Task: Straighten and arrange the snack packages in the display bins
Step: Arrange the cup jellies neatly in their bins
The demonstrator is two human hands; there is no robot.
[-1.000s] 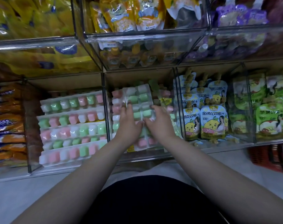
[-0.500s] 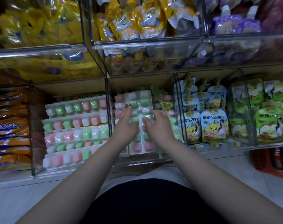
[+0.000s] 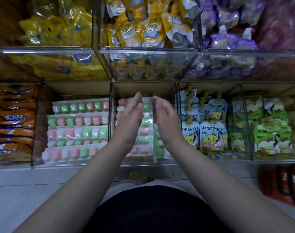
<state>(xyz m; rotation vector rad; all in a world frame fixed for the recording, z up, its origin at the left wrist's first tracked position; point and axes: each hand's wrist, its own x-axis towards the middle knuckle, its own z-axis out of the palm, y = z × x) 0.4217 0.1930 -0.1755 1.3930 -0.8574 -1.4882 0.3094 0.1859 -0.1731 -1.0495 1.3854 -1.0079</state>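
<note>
The left hand (image 3: 129, 120) and right hand (image 3: 165, 120) hovered palms inward before the middle lower bin (image 3: 144, 163). Each grip was wide, fingers nearly straight, holding nothing. The pastel candy trays (image 3: 145, 132) sat inside that bin, showing between the hands.

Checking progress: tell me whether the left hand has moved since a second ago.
Yes. The left hand has slid toward the back of the middle bin; its fingertips now reach the far end of the candy tray.

Pastel jelly-cup packs (image 3: 145, 132) stacked lengthwise, middle bin (image 3: 143, 163).
</note>
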